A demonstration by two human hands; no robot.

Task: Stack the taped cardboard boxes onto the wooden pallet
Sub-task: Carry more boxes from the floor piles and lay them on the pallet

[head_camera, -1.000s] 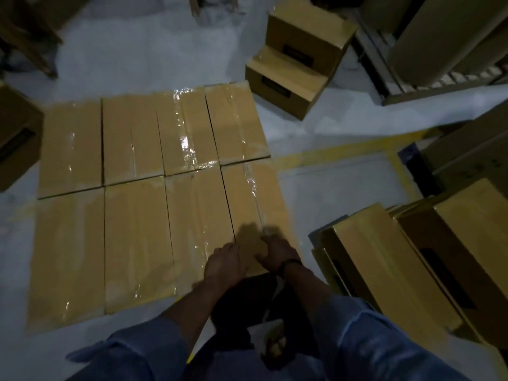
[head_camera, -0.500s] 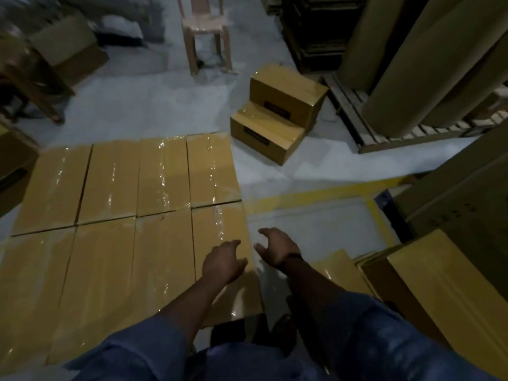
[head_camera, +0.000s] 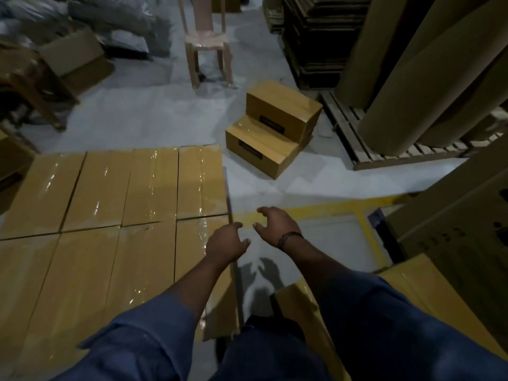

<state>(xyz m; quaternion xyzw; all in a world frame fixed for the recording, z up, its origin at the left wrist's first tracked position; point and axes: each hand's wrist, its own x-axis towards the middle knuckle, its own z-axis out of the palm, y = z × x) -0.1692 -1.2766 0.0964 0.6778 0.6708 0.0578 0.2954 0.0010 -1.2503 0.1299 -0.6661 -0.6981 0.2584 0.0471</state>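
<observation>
Several taped cardboard boxes (head_camera: 110, 221) lie side by side in two rows on the left, forming one flat layer; whatever they rest on is hidden. My left hand (head_camera: 226, 243) hovers over the right edge of the nearest right box (head_camera: 198, 243), fingers loosely curled, holding nothing. My right hand (head_camera: 276, 225) hangs above the bare floor just right of that box, also empty with relaxed fingers. Two more taped boxes (head_camera: 272, 127) sit stepped on the floor ahead. Another taped box (head_camera: 406, 279) lies at my lower right.
A wooden pallet (head_camera: 354, 138) at the right carries large brown paper rolls (head_camera: 428, 72). A plastic chair (head_camera: 206, 42) stands ahead. Dark stacked goods (head_camera: 316, 37) stand behind it, an open carton (head_camera: 71, 53) and bags at the far left. Yellow floor tape (head_camera: 330, 207) crosses the floor.
Both hands lifted off the near-right box and drew apart from it. My view rose and swung forward, bringing the chair and the pallet with rolls into sight.
</observation>
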